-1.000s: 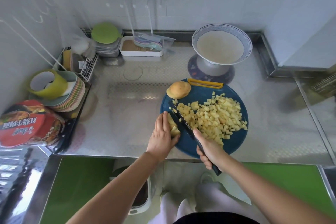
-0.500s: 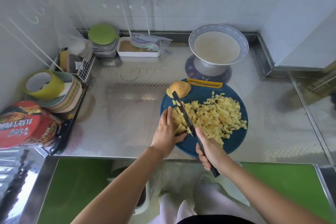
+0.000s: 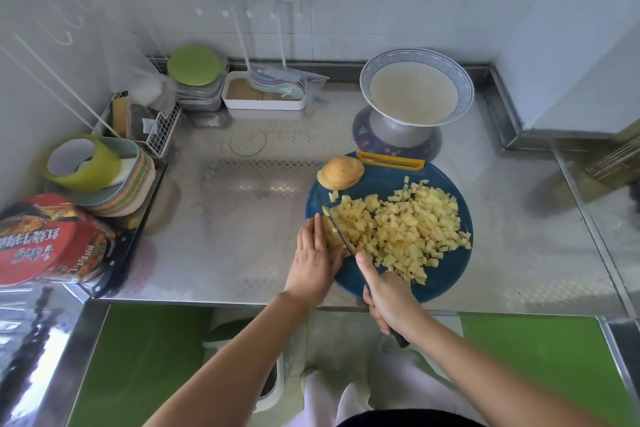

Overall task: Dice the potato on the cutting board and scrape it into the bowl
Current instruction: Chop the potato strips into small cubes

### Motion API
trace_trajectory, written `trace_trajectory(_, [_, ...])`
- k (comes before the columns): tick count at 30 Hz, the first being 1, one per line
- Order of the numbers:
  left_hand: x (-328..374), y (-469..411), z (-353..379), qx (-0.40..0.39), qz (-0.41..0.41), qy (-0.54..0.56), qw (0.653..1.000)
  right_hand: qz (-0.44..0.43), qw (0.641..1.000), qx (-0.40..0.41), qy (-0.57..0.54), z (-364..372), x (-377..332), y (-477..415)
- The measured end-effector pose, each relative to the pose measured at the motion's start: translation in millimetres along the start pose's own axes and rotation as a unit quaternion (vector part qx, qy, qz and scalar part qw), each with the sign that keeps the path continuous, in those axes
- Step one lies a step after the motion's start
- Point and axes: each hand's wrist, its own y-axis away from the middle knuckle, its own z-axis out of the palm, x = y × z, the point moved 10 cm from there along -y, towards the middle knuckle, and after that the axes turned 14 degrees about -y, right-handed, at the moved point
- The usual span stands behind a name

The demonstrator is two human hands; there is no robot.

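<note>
A round blue cutting board point(image 3: 446, 274) lies near the counter's front edge, covered with a heap of diced potato point(image 3: 408, 229). A potato half point(image 3: 341, 172) with its skin up sits at the board's far left rim. My right hand point(image 3: 386, 295) grips the handle of a black knife point(image 3: 334, 224), its blade angled across the board's left part. My left hand point(image 3: 313, 258) lies flat-fingered on a potato piece just left of the blade. A blue-rimmed white bowl point(image 3: 415, 92) stands on a foot behind the board.
Stacked plates with a green cup point(image 3: 83, 163) and a red noodle tub point(image 3: 48, 239) crowd the left side. A wire rack point(image 3: 152, 125), green-lidded containers point(image 3: 197, 80) and a white tray point(image 3: 265, 94) line the back wall. Bare steel counter point(image 3: 225, 218) lies left of the board.
The knife blade has shifted along the potato piece under my left hand, and more diced bits lie beside it. My left hand has edged back along the piece.
</note>
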Motion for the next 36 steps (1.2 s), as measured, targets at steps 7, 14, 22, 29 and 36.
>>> trace_trajectory(7, [3, -4, 7, -0.001, 0.01, -0.03, 1.0, 0.078, 0.997, -0.017, 0.023, 0, -6, 2])
trace_trajectory(14, [0, -6, 9, -0.012, -0.008, -0.032, 0.999, 0.14, 0.988, -0.055, 0.018, -3, -9, 2])
trace_trajectory(22, [1, -6, 8, -0.012, -0.01, -0.027, 0.999, 0.155, 0.985, -0.07, 0.018, -2, -7, 2])
trace_trajectory(29, [1, -6, 15, -0.035, -0.018, -0.034, 0.999, 0.172, 0.981, -0.083, 0.03, -8, -15, 0])
trace_trajectory(36, [-1, -9, 11, -0.019, -0.028, -0.059, 0.998, 0.177, 0.98, -0.091, 0.021, -8, -16, -3])
